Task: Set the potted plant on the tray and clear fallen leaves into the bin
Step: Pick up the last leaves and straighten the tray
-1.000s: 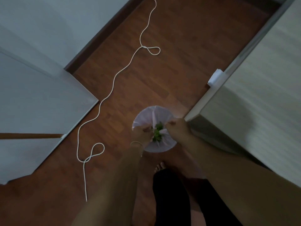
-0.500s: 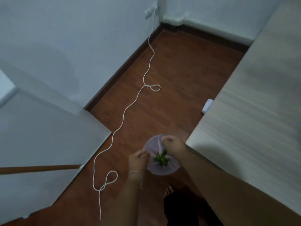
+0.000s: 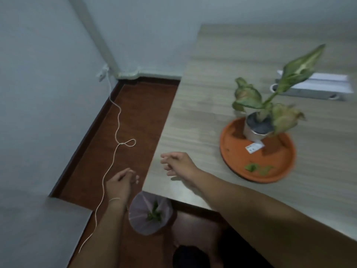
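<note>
Both hands are hanging empty, fingers loosely spread: the right hand (image 3: 178, 166) over the table (image 3: 202, 97) edge, the left hand (image 3: 120, 183) over the floor. The potted plant (image 3: 259, 120) is standing on the tray (image 3: 231, 157), right of the right hand, with what look like leaf scraps (image 3: 257, 168) beside it. Below both hands the bin (image 3: 140, 209) is holding green leaves (image 3: 154, 212).

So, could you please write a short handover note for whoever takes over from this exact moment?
Hands: left hand is empty, over the floor above the bin. Right hand is empty and open, over the near corner of the table.
Things: the potted plant stands upright on the orange tray on the table. The bin sits on the floor by the table corner, with green leaves in it.
Done: plant on tray; some leaves binned.
Left: a few leaf bits lie on the tray's near side; move them to the bin.
</note>
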A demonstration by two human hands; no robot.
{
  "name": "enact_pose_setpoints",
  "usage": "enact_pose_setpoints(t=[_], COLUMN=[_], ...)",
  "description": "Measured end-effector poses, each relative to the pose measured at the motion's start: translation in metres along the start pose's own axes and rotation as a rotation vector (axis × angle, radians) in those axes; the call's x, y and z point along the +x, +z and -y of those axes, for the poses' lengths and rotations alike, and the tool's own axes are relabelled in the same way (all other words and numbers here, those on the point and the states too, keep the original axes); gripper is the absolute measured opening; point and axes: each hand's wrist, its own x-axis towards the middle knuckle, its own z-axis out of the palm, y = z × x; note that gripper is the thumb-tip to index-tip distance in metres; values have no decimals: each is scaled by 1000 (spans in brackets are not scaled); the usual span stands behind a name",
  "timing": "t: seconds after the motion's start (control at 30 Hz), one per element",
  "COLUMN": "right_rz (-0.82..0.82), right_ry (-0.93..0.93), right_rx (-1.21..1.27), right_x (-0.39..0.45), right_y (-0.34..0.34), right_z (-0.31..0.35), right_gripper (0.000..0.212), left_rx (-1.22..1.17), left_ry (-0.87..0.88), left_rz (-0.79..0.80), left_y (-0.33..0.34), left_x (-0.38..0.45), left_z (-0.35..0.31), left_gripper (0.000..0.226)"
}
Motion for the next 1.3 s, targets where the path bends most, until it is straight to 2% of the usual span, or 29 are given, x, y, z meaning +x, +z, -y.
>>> enact_pose_setpoints(t=[0.2,0.3,0.4,0.5,0.6,0.77,0.9,1.0,1.07,1.23,1.3], right_rz=[-202,-365,-477,-409,-321,-237,-160,-125,-109,-49,-45], right_ry=[-176,-256,-220,-204,-213,-157,-156,-136,-146,-186,-205], right_rx=[-232,-486,-625,-807,-1064,-1359,-1480,-1466,-1427,-1345,-1311], right_x=[-47,-64,-80,-90,-86,-68,-56,-52,-51,-56,-58], right_y=[-171,-245,-301,-333,-346,-346,-345,-345,-345,-343,-343], right_z=[-9,-18,-30,-40,-47,-53,-43,-36,-35,-41,-43], right_gripper=[8,11,15,24,40,82,97,84,70,31,22], left_rx=[217,422,617,751,1031,1417,1495,1571,1585,1489,1374], left_ry=[106,249,414,434,498,679,798,819,827,779,737], left_rz=[302,444,572,749,903,960,958,945,946,948,863], left_y=[132,193,253,298,323,334,339,339,339,341,346], left_x=[-37,-64,-90,-114,-129,-145,-153,-156,-153,-146,-143], left_z=[-8,-12,-7,8,23,33,34,33,37,34,25], left_gripper=[25,27,27,29,33,49,36,23,22,22,17])
